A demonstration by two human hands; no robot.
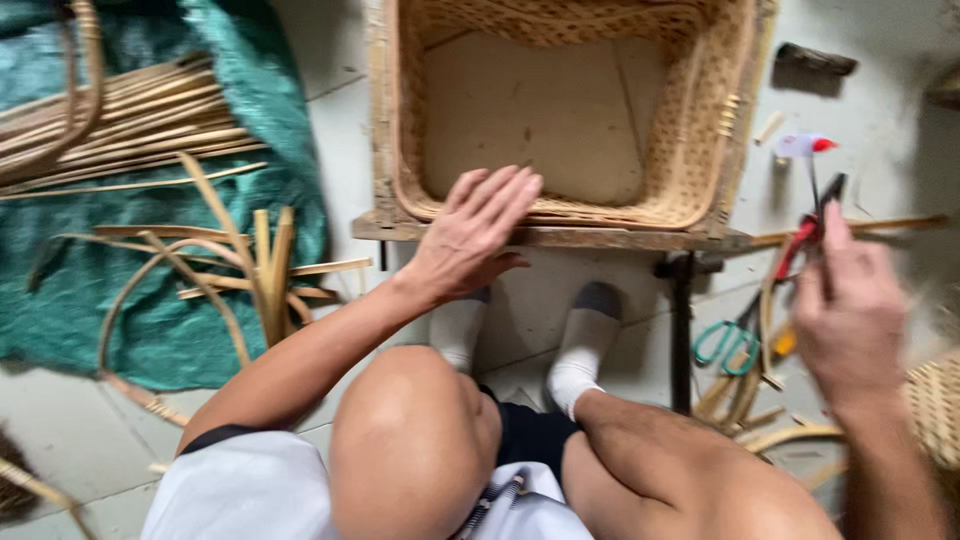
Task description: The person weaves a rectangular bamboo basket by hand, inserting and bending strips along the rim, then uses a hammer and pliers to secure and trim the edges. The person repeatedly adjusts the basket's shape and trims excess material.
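The left hand (470, 235) lies flat, fingers spread and open, on the near rim of a woven basket (700, 150). The basket is square, pale brown, with a bare board for a floor, and it sits on a wooden stand (600, 238) just beyond the person's socked feet (520, 335).

The right hand (850, 305) is raised at the right side of the scene, blurred, and closed around a pair of red-handled pliers (812, 225), whose dark tip points away towards the far side. Whether the tip of the pliers is open or shut cannot be told.

On the floor below the right hand lie green-handled scissors (728, 342) among curved cane strips (760, 400). Further off on the right lies a small white and red tool (805, 145), and beyond it a dark brush-like object (815, 60).

At the left, a green tarp (260, 90) covers the floor, with a bundle of long cane rods (130, 125) on its far part and bent strips (250, 270) nearer. A second piece of wickerwork (935, 400) shows at the right edge, near the right wrist.
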